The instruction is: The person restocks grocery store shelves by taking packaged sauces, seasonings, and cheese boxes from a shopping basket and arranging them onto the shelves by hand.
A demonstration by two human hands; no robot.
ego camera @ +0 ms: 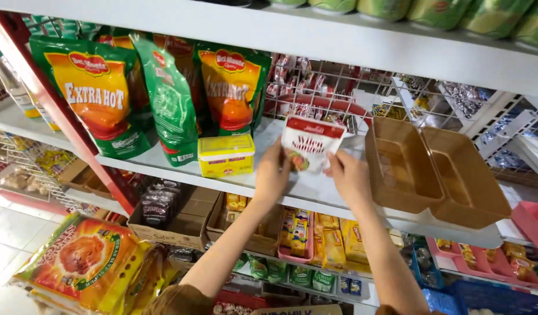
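Both of my hands hold a small white and red sachet (310,143) upright on the white shelf (315,188). My left hand (273,172) grips its left edge, and my right hand (349,178) grips its right edge. Left of the sachet, a yellow box (226,155) sits on the same shelf. To the right stand two empty brown plastic trays (438,172), side by side and tilted toward me.
Green and orange stand-up pouches (164,99) lean at the shelf's left end, behind a red upright post (65,122). A wire basket of small packets (315,93) sits behind the sachet. Lower shelves hold cartons and pink trays of snacks (321,239). A large orange bag (82,262) lies at bottom left.
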